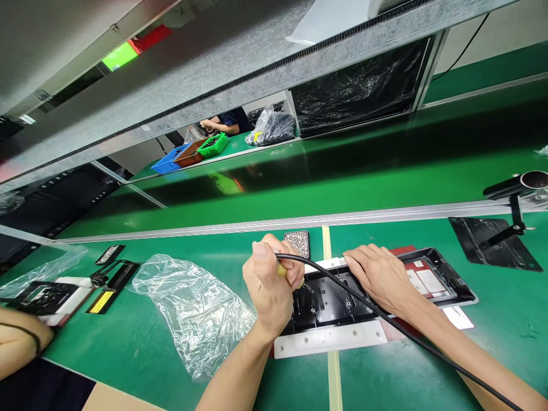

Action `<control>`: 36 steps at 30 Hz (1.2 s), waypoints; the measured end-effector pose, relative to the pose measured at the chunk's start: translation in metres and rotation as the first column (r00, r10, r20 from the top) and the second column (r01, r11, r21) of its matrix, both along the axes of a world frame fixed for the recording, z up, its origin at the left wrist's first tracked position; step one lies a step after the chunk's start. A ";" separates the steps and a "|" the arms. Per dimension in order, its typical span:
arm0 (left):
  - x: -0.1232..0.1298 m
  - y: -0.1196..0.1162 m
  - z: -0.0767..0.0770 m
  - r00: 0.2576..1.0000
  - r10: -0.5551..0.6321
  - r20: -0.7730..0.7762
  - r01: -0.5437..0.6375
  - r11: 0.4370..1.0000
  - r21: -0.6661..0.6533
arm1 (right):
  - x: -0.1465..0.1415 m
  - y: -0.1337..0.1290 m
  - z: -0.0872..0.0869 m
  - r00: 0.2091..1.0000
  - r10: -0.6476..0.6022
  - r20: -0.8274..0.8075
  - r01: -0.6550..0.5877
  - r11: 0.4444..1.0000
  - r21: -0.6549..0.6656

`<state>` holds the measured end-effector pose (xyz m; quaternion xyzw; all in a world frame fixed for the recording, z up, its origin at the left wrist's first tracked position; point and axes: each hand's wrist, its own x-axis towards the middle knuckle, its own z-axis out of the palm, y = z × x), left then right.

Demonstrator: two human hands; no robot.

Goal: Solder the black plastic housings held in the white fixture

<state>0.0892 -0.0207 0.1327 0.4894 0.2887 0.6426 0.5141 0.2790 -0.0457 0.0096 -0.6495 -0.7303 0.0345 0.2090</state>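
The black housing (329,305) lies before you on the green bench (149,354), a white strip (325,339) along its near edge. Your left hand (273,282) is wrapped around a yellow tool (281,270) with a black cable (422,341), at the housing's left end; the tip is hard to make out. Your right hand (381,275), apart from the left, rests palm down across the middle. Beyond sits a speckled case (298,243); leftward, a clear plastic bag (197,314) and another person's arm (21,339).
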 end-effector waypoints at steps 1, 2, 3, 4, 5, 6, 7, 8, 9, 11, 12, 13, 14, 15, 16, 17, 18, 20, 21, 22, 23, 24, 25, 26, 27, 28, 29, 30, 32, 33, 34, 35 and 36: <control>0.000 0.000 0.000 1.000 0.002 0.001 -0.002 1.000 -0.007 | 0.000 0.000 0.000 1.000 -0.001 -0.003 0.001 1.000 0.001; 0.000 0.000 0.000 1.000 0.004 0.001 -0.004 1.000 -0.013 | 0.000 0.000 0.000 1.000 -0.001 -0.005 0.001 1.000 0.002; 0.000 0.000 0.001 1.000 0.007 0.001 -0.007 1.000 -0.016 | 0.000 0.000 0.000 1.000 0.000 -0.006 0.000 1.000 0.003; 0.000 0.000 0.001 1.000 0.008 0.001 -0.008 1.000 -0.016 | 0.000 0.000 0.001 1.000 0.000 -0.006 0.000 1.000 0.004; 0.001 0.000 0.001 1.000 0.009 0.001 -0.009 1.000 -0.014 | 0.000 0.000 0.001 1.000 0.001 -0.005 -0.001 1.000 0.006; 0.001 0.000 0.001 1.000 0.009 0.000 -0.009 1.000 -0.012 | 0.000 0.000 0.000 1.000 0.002 -0.003 -0.002 1.000 0.009; 0.001 0.000 0.001 1.000 0.010 0.001 -0.010 1.000 -0.011 | 0.000 0.000 0.000 1.000 0.003 -0.002 -0.003 1.000 0.013; 0.001 0.000 0.001 1.000 0.008 0.002 -0.008 1.000 -0.009 | 0.000 0.000 0.000 1.000 0.004 -0.001 -0.004 1.000 0.015; 0.001 0.000 0.000 1.000 0.005 0.005 -0.005 1.000 -0.008 | 0.001 0.000 0.000 1.000 0.005 -0.001 -0.005 1.000 0.016; 0.000 0.001 0.000 1.000 -0.001 0.012 0.001 1.000 -0.011 | 0.001 0.000 -0.001 1.000 0.006 0.000 -0.006 1.000 0.011; 0.000 0.001 -0.001 1.000 -0.005 0.013 0.005 1.000 -0.009 | 0.001 0.000 -0.002 1.000 0.005 0.001 -0.005 1.000 0.008; 0.000 0.002 -0.001 1.000 -0.009 0.014 0.009 1.000 -0.004 | 0.001 0.000 -0.002 1.000 0.005 0.002 -0.005 1.000 0.008; 0.000 0.002 -0.002 1.000 -0.012 0.012 0.012 1.000 -0.001 | 0.001 0.000 -0.002 1.000 0.004 0.004 -0.004 1.000 0.009; 0.000 0.002 -0.002 1.000 -0.012 0.009 0.012 1.000 0.004 | 0.001 0.000 -0.003 1.000 0.004 0.006 -0.004 1.000 0.011; -0.001 0.002 -0.002 1.000 -0.015 0.006 0.015 1.000 0.010 | 0.001 0.001 -0.003 1.000 0.004 0.009 -0.004 1.000 0.012; -0.001 0.003 -0.003 1.000 -0.016 0.002 0.016 1.000 0.015 | 0.001 0.001 -0.003 1.000 0.004 0.013 -0.005 1.000 0.011; -0.001 0.003 -0.003 1.000 -0.015 -0.002 0.015 1.000 0.018 | 0.001 0.001 -0.003 1.000 0.005 0.016 -0.005 1.000 0.008; -0.001 0.003 -0.003 1.000 -0.014 -0.006 0.014 1.000 0.022 | 0.001 0.001 -0.003 1.000 0.006 0.017 -0.006 1.000 0.002; -0.001 0.003 -0.003 1.000 -0.015 -0.008 0.015 1.000 0.025 | 0.001 0.001 -0.004 1.000 0.008 0.017 -0.008 1.000 0.000; -0.001 0.003 -0.003 1.000 -0.016 -0.009 0.016 0.999 0.029 | 0.001 0.001 -0.004 1.000 0.008 0.016 -0.008 1.000 0.000; -0.001 0.003 -0.003 1.000 -0.017 -0.009 0.018 0.999 0.033 | 0.001 0.001 -0.004 1.000 0.008 0.016 -0.008 1.000 0.000; -0.001 0.003 -0.003 1.000 -0.019 -0.010 0.019 0.999 0.039 | 0.001 0.001 -0.004 1.000 0.008 0.017 -0.008 1.000 0.002; -0.001 0.003 -0.003 1.000 -0.021 -0.010 0.022 0.999 0.044 | 0.001 0.002 -0.005 1.000 0.008 0.019 -0.008 1.000 0.005; -0.001 0.004 -0.003 1.000 -0.022 -0.011 0.023 0.999 0.049 | 0.001 0.002 -0.005 1.000 0.007 0.021 -0.007 1.000 0.009; -0.001 0.004 -0.003 1.000 -0.023 -0.013 0.024 0.998 0.052 | 0.001 0.002 -0.005 1.000 0.007 0.022 -0.008 1.000 0.013; -0.001 0.004 -0.003 1.000 -0.023 -0.015 0.024 0.998 0.054 | 0.001 0.002 -0.005 1.000 0.008 0.023 -0.008 1.000 0.017; -0.002 0.004 -0.003 1.000 -0.024 -0.017 0.025 0.998 0.056 | 0.001 0.002 -0.005 1.000 0.007 0.022 -0.008 1.000 0.020; -0.002 0.004 -0.003 1.000 -0.023 -0.017 0.024 0.998 0.056 | 0.000 0.002 -0.005 1.000 0.006 0.019 -0.007 1.000 0.021; -0.002 0.003 -0.003 1.000 -0.021 -0.016 0.022 0.999 0.047 | -0.001 0.002 -0.005 1.000 0.003 0.011 -0.003 1.000 0.018; -0.002 0.003 -0.003 1.000 -0.022 -0.015 0.022 0.999 0.041 | -0.001 0.002 -0.005 1.000 -0.001 0.007 0.001 1.000 0.017; -0.002 0.003 -0.003 1.000 -0.022 -0.013 0.022 0.999 0.035 | -0.002 0.002 -0.005 1.000 -0.005 0.005 0.005 1.000 0.016; -0.003 0.002 -0.003 1.000 -0.022 -0.011 0.022 0.999 0.031 | -0.002 0.002 -0.005 1.000 -0.008 0.003 0.008 1.000 0.014; -0.003 0.002 -0.003 1.000 -0.023 -0.011 0.023 0.999 0.029 | -0.003 0.002 -0.005 1.000 -0.010 0.001 0.010 1.000 0.013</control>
